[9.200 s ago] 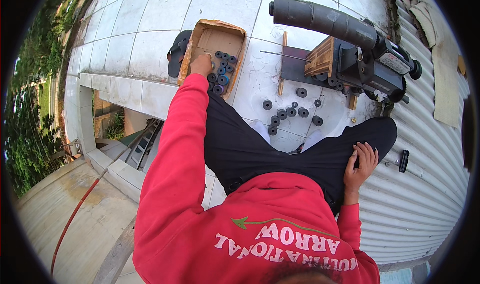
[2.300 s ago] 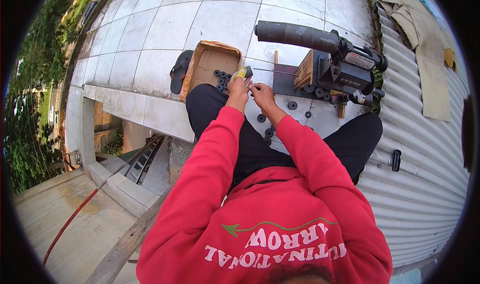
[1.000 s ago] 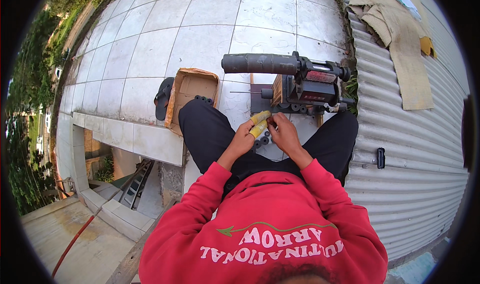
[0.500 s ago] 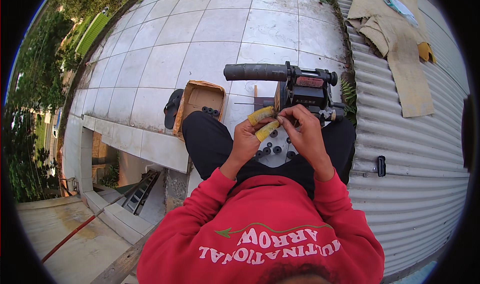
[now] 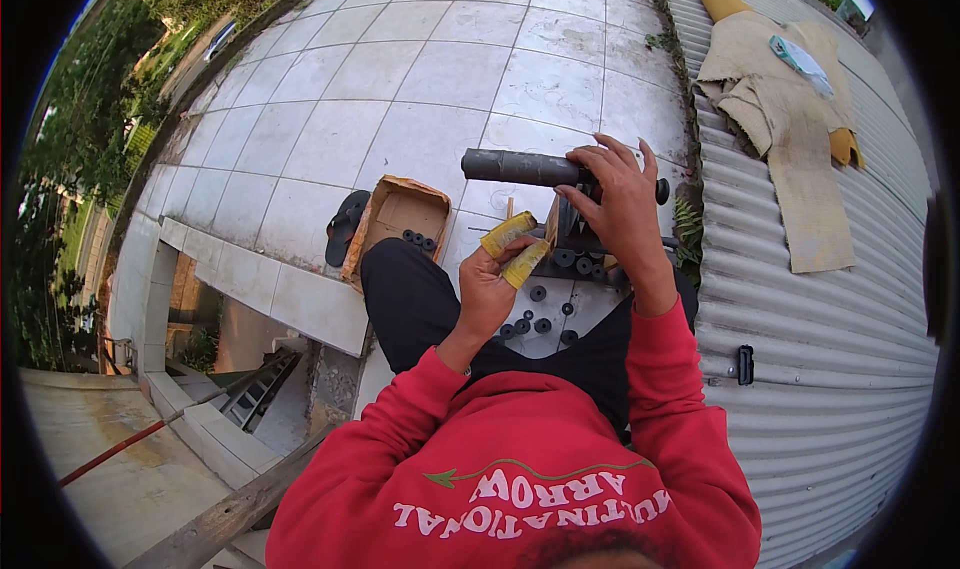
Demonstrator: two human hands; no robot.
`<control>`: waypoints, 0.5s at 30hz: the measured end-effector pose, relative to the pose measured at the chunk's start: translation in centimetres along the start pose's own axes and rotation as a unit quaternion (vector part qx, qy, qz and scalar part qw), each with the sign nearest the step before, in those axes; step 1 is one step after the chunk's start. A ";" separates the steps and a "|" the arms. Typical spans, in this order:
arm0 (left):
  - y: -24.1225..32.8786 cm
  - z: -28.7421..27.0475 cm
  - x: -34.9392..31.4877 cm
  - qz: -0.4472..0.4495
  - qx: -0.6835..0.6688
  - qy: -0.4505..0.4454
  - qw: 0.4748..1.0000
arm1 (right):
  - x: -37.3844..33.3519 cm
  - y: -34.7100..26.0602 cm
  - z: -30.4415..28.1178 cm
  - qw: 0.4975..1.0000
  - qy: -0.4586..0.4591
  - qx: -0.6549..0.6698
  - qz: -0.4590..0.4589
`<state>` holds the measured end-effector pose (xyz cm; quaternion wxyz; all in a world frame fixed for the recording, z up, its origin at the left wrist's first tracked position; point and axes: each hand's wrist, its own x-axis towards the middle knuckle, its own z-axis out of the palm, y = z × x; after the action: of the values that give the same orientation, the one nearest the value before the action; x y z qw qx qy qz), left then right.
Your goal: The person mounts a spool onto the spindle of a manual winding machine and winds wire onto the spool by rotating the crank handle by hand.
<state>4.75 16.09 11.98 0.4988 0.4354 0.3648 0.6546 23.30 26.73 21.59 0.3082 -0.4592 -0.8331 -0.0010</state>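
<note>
I sit on a tiled rooftop in a red sweatshirt and black trousers. My left hand (image 5: 490, 291) grips a folded yellow strip (image 5: 512, 249), held up in front of me. My right hand (image 5: 615, 201) is raised higher, fingers spread, over a dark machine (image 5: 580, 241) with a long black tube (image 5: 510, 167) sticking out to the left. Whether my right hand touches the machine or holds something small I cannot tell. Several black rings (image 5: 535, 319) lie on the tiles between my legs.
An open cardboard box (image 5: 398, 221) with a few black rings stands to my left, a black sandal (image 5: 345, 227) beside it. Corrugated metal roofing (image 5: 830, 369) runs along the right, with beige cloth (image 5: 790, 119) on it. The roof edge (image 5: 250, 289) drops at left.
Both hands came away from the box and rose in front of me with the yellow strip. Now my right hand has left the strip and lifted toward the machine.
</note>
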 end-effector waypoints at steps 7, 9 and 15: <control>-0.4 -0.5 -1.3 -0.015 0.022 0.016 1.000 | -1.2 -0.7 0.8 0.997 0.068 0.027 -0.003; -0.5 -0.5 -1.2 -0.013 0.024 0.017 0.999 | -1.1 -0.7 0.7 0.997 0.071 0.035 0.001; -0.2 0.1 -0.8 -0.004 0.026 0.012 1.000 | -0.9 -0.3 0.4 0.995 0.083 0.053 -0.019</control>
<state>5.01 15.37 11.71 0.4856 0.4384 0.3893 0.6483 23.19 25.98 20.93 0.4004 -0.4246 -0.8120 -0.0007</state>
